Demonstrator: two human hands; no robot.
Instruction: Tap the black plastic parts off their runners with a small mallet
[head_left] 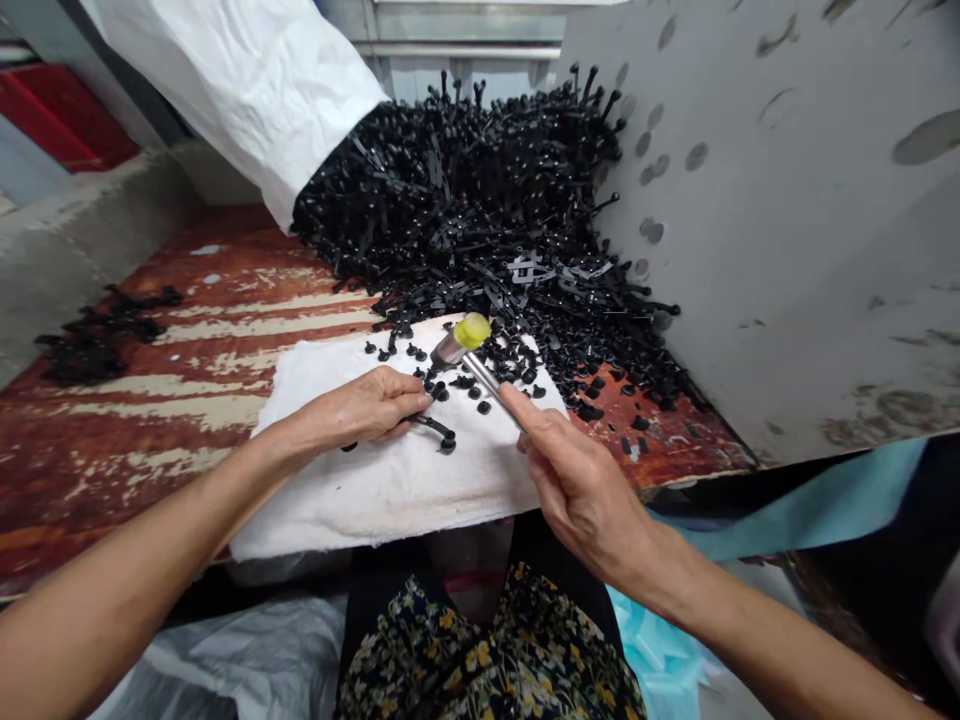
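Note:
My right hand (574, 470) is wrapped round the metal handle of a small mallet (486, 378). The mallet's head has a yellow-green face and is raised a little over the white cloth (427, 495). On the left side of the cloth, my left hand (379, 405) pinches a slim black plastic part (435, 428) with a round knob at its end. Several small black knob-like pieces (484, 407) lie scattered on the cloth between and beyond my hands. What the left fingers cover of the part is hidden.
A big heap of black plastic parts (465, 200) spills from a white sack (255, 90) at the back. A grey panel (787, 220) with stains stands along the right. A smaller black pile (97, 335) lies at left on the worn red tabletop (187, 390).

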